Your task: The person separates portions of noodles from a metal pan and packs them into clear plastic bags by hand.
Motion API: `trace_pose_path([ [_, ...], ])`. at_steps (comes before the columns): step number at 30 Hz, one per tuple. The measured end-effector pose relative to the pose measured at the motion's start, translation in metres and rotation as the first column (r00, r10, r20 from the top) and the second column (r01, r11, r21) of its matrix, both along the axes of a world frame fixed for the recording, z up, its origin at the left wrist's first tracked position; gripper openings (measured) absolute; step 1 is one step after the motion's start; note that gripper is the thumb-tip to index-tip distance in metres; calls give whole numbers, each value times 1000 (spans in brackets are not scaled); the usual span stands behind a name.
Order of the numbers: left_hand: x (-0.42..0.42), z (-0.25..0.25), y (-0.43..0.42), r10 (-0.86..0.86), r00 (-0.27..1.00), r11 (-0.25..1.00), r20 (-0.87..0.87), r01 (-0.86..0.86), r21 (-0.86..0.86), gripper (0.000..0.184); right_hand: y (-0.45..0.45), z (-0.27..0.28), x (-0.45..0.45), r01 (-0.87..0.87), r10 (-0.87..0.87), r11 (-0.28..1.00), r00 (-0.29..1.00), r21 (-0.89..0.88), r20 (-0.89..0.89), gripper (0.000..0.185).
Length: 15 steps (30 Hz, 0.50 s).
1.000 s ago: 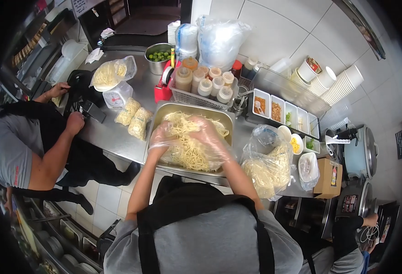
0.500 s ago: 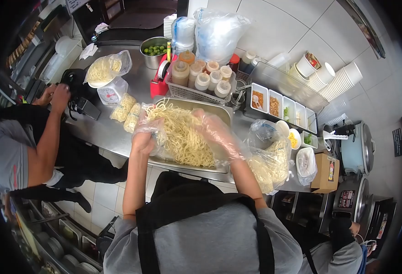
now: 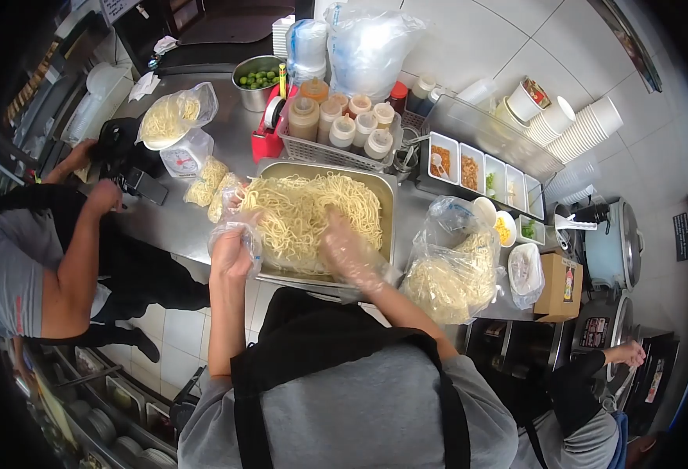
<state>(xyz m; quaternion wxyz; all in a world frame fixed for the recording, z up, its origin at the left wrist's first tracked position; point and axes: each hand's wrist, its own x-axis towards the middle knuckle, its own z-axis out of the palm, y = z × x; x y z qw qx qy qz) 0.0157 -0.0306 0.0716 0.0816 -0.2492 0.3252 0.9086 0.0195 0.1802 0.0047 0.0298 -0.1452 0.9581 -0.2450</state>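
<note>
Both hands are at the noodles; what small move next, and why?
Probably lift and turn the noodles with the right hand, keeping the left hand by the left edge. The strands look tangled in a broad heap across the tray, and the right hand is already among them.

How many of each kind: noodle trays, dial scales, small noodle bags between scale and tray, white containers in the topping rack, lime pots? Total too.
Noodle tray: 1
Dial scale: 1
Small noodle bags: 2
White containers: 5
Lime pot: 1
Total: 10
</note>
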Motion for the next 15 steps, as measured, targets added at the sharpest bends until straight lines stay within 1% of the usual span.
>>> trace_pose_path([
  [1,1,4,-2,17,1000,1000,24,-17,0,47,6,-3,-8,-37,34,994,999,-105,-31,42],
  [2,1,6,-2,33,998,999,45,-33,1,48,14,-5,-14,-5,23,938,999,-345,46,43],
  [3,0,0,-5,10,999,999,-52,-13,-47,49,22,-1,-20,46,28,826,992,-561,122,44],
  [4,-1,-14,-8,-18,989,995,-149,4,-96,50,28,20,-21,144,50,667,970,-731,237,44],
  [5,-2,-26,-11,-52,969,989,-242,17,-145,50,34,41,-23,261,83,464,939,-847,334,44],
  [7,-4,-42,-13,-123,938,978,-324,59,-202,49,40,103,-21,180,81,456,967,-872,242,41],
  [8,-5,-45,-13,-160,919,970,-362,77,-232,48,46,116,-26,-43,69,656,998,-754,3,40],
  [9,-3,-37,-8,-184,912,944,-366,60,-326,49,49,127,-30,-223,113,813,967,-538,-230,39],
  [10,-2,-30,-2,-207,907,908,-366,39,-417,49,48,139,-30,-205,74,852,958,-482,-278,40],
  [11,-2,-29,3,-285,867,805,-410,-16,-593,50,46,150,-29,-182,39,887,945,-424,-325,40],
  [12,-4,-28,6,-369,822,670,-434,-89,-737,51,45,155,-31,-156,9,918,927,-364,-374,41],
  [13,-11,-43,7,-342,813,692,-471,-121,-711,50,41,155,-40,-160,38,914,949,-373,-314,46],
  [14,-11,-56,6,-382,796,634,-470,-144,-760,50,36,147,-41,-203,54,793,963,-575,-266,45],
  [15,-12,-60,7,-424,776,572,-467,-171,-802,50,30,141,-40,-226,80,626,971,-746,-227,45],
])
